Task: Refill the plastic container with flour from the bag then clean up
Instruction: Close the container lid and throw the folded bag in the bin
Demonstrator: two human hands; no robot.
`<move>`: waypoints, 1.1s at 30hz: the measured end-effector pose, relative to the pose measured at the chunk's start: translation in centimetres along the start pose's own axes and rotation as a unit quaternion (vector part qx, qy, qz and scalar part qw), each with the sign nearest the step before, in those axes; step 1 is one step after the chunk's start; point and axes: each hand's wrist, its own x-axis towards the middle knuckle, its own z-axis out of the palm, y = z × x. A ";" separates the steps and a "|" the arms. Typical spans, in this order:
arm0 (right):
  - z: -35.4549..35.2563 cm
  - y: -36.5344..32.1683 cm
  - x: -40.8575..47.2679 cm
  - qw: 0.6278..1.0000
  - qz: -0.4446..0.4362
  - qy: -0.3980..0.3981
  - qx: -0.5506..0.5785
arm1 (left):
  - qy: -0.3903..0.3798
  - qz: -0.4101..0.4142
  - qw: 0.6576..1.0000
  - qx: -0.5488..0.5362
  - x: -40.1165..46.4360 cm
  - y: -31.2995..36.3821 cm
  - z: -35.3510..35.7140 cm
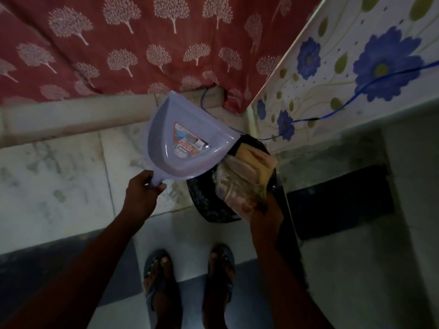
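My left hand [142, 188] grips the short handle of a pale lilac plastic dustpan [180, 138], which is held up with its wide edge pointing away from me and a printed label on its inside. My right hand [266, 210] holds a crumpled, mostly empty flour bag [244, 179], clear plastic with yellow and pink print. The bag hangs over a bin lined with a black bag [209, 205] that stands on the floor in the corner. The plastic container is out of view.
A red curtain with a tree pattern [142, 43] hangs ahead above a low ledge. A wall of blue-flower tiles [356, 67] with a blue cable stands at the right. My sandalled feet [187, 281] stand on the pale tiled floor. The light is dim.
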 end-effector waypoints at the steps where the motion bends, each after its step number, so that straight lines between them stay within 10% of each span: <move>1: 0.8 -0.3 0.7 1.000 0.008 -0.020 0.005 | 0.000 0.001 1.000 -0.007 0.0 0.0 0.4; 21: 7.0 1.6 9.8 0.923 0.093 -0.198 -0.315 | -0.006 0.012 1.000 -0.006 0.6 -0.3 3.9; 33: 2.1 0.3 7.8 0.942 0.049 -0.172 -0.283 | -0.028 0.020 0.998 0.048 -2.4 3.5 3.4</move>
